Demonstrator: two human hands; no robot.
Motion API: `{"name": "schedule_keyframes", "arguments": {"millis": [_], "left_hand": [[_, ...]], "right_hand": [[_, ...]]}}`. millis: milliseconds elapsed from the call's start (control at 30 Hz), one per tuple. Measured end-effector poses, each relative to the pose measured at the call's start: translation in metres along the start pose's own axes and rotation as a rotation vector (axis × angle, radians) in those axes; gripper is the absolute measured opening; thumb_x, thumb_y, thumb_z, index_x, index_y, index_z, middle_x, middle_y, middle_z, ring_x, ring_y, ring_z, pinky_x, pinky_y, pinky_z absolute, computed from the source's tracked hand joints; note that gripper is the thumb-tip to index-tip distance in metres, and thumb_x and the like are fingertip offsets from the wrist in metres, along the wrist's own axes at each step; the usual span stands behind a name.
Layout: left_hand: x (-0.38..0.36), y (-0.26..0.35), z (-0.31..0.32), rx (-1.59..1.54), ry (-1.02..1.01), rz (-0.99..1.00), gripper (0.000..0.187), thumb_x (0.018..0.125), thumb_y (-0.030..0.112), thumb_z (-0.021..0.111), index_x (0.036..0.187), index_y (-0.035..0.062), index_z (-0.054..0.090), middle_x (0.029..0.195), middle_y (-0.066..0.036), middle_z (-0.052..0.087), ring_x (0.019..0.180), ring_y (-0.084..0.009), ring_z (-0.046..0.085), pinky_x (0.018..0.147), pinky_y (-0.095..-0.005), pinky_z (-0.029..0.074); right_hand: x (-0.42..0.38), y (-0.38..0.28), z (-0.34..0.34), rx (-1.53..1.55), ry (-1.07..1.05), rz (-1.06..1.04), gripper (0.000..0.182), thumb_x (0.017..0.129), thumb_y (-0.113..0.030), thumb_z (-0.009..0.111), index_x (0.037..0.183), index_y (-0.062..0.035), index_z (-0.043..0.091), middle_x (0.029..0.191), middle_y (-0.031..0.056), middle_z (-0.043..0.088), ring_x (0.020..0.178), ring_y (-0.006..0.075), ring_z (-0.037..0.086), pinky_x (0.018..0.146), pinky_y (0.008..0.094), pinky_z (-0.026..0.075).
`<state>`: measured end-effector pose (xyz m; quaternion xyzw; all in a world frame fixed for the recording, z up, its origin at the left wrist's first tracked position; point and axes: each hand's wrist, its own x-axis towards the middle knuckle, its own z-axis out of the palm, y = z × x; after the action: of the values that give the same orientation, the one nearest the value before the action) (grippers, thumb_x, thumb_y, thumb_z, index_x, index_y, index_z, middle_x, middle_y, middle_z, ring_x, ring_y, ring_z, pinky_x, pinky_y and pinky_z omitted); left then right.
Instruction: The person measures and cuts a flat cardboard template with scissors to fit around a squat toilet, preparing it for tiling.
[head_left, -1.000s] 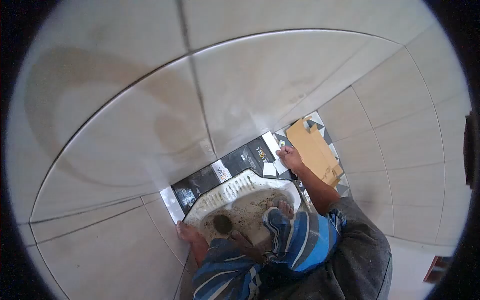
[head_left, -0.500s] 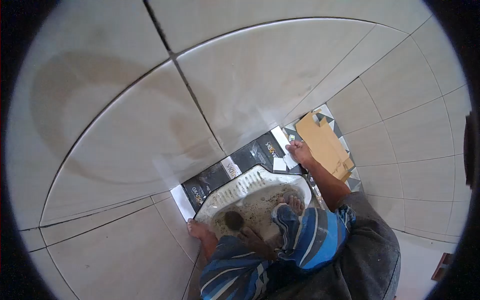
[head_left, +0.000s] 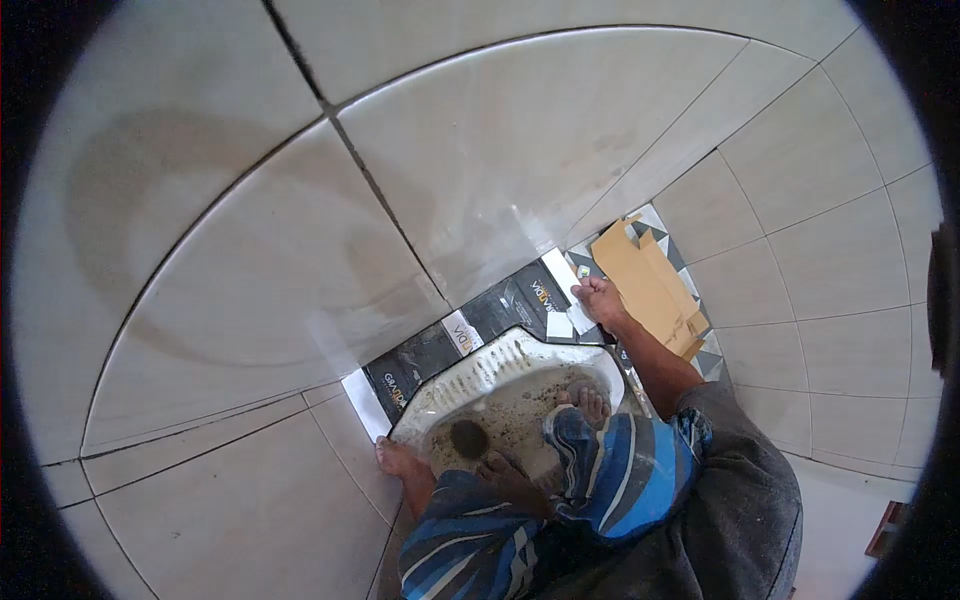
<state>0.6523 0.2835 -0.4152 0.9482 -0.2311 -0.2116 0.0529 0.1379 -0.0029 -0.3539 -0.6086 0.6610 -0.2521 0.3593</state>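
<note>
A black printed cardboard strip (head_left: 405, 362) with white ends lies along the wall behind the squat toilet (head_left: 490, 375). My left hand (head_left: 397, 458) pinches its white lower-left end, close to the toilet rim. At the other end, my right hand (head_left: 598, 300) has its fingers closed on the white flap, beside two small white pieces. The fingertips of both hands are partly hidden. My bare feet stand in the stained toilet pan, near its dark drain hole (head_left: 469, 437).
Brown cardboard (head_left: 650, 285) lies on patterned floor tiles (head_left: 709, 362) right of my right hand. Large beige wall tiles (head_left: 500, 140) close in the back and both sides.
My hands and the black cardboard keep nearly the same place. The view has shifted very slightly.
</note>
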Motion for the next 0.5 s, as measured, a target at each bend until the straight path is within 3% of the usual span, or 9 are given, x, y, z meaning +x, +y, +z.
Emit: {"name": "schedule_keyframes", "arguments": {"millis": [33, 67, 133, 333, 500], "left_hand": [[0.0, 0.0, -0.003, -0.019, 0.007, 0.003, 0.022, 0.101, 0.015, 0.047, 0.104, 0.0057, 0.067, 0.104, -0.015, 0.07, 0.099, -0.0259, 0.068, 0.09, -0.0388, 0.053], [-0.005, -0.001, -0.003, -0.039, 0.014, 0.007, 0.022, 0.101, 0.015, 0.047, 0.104, 0.0056, 0.067, 0.104, -0.015, 0.07, 0.099, -0.026, 0.068, 0.09, -0.0389, 0.053], [-0.003, -0.002, -0.005, -0.079, 0.027, 0.017, 0.022, 0.101, 0.015, 0.047, 0.104, 0.0054, 0.067, 0.104, -0.015, 0.07, 0.099, -0.0263, 0.068, 0.09, -0.039, 0.053], [0.006, -0.006, 0.001, -0.204, 0.061, 0.05, 0.022, 0.101, 0.015, 0.047, 0.105, 0.0048, 0.067, 0.105, -0.015, 0.07, 0.099, -0.0269, 0.068, 0.09, -0.0393, 0.053], [0.012, -0.016, 0.008, -0.302, 0.088, 0.064, 0.023, 0.102, 0.015, 0.047, 0.106, 0.0042, 0.067, 0.106, -0.016, 0.07, 0.099, -0.0275, 0.067, 0.09, -0.0396, 0.053]], "right_hand": [[0.0, 0.003, 0.0, -0.127, -0.001, -0.187, 0.01, 0.094, -0.017, 0.072, 0.097, -0.007, 0.071, 0.081, -0.0029, 0.066, 0.064, 0.0057, 0.055, 0.06, 0.0243, 0.044], [0.0, 0.005, 0.001, -0.126, 0.001, -0.186, 0.01, 0.094, -0.017, 0.072, 0.097, -0.007, 0.071, 0.081, -0.0029, 0.066, 0.064, 0.0057, 0.055, 0.06, 0.0243, 0.044], [-0.004, -0.024, -0.005, 0.27, -0.02, 0.348, 0.01, 0.095, -0.017, 0.071, 0.097, -0.0073, 0.071, 0.08, -0.0033, 0.066, 0.063, 0.0056, 0.054, 0.059, 0.0246, 0.044], [-0.001, -0.013, -0.003, 0.108, 0.005, 0.125, 0.01, 0.094, -0.017, 0.072, 0.097, -0.0081, 0.07, 0.076, -0.0049, 0.063, 0.058, 0.0045, 0.049, 0.054, 0.0239, 0.04], [0.004, 0.003, 0.005, 0.147, 0.016, 0.186, 0.01, 0.094, -0.018, 0.073, 0.097, -0.0087, 0.071, 0.075, -0.006, 0.062, 0.057, 0.0035, 0.048, 0.052, 0.0219, 0.037]]}}
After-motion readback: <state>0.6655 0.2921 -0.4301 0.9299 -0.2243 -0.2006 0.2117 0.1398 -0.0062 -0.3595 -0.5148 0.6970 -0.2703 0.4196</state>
